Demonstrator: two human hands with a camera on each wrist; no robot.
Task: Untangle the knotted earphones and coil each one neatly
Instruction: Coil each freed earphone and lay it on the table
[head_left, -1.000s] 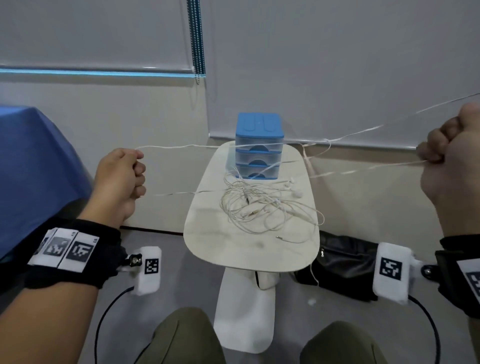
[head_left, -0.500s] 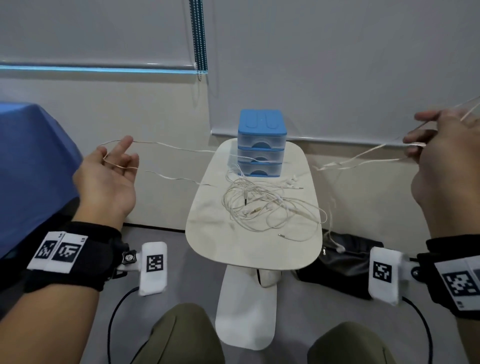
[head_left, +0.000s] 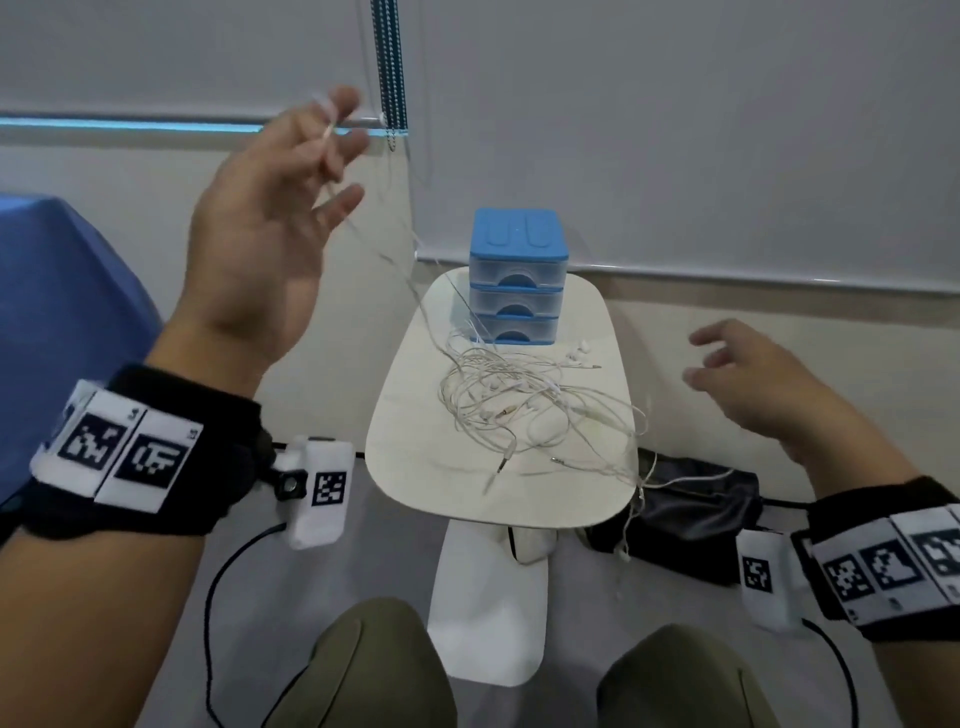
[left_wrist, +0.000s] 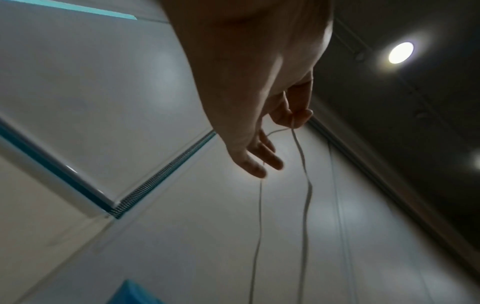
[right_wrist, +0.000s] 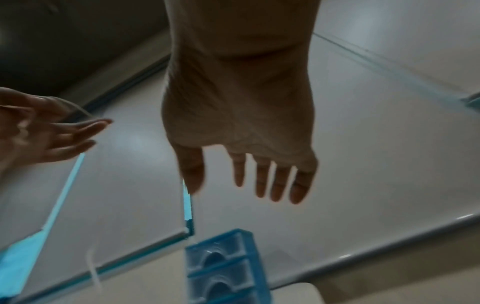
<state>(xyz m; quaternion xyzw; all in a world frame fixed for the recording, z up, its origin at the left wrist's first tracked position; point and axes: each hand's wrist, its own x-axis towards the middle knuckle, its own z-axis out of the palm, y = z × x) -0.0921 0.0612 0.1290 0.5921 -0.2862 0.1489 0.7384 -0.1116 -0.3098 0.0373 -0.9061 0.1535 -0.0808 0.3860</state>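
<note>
A tangle of white earphones (head_left: 519, 405) lies on the small white table (head_left: 410, 467), with plugs and earbuds loose in it. My left hand (head_left: 291, 171) is raised high left of the table and pinches one white earphone cable (left_wrist: 302, 156) between thumb and forefinger; the other fingers are spread. Two strands of that cable (head_left: 395, 260) slope down from the hand to the tangle. My right hand (head_left: 737, 374) hovers right of the table, fingers spread, holding nothing. In the right wrist view the right hand (right_wrist: 246, 164) is flat and empty.
A blue-topped three-drawer box (head_left: 517, 275) stands at the table's far edge. A black bag (head_left: 696, 509) lies on the floor at the right, with a cable end hanging off the table over it. A blue cloth (head_left: 62, 312) is at the left. A blind chain (head_left: 389, 67) hangs behind.
My right hand let go of the cable and dropped beside the table, open. My left hand rose and swung toward the centre with the cable. The stretched cable went slack.
</note>
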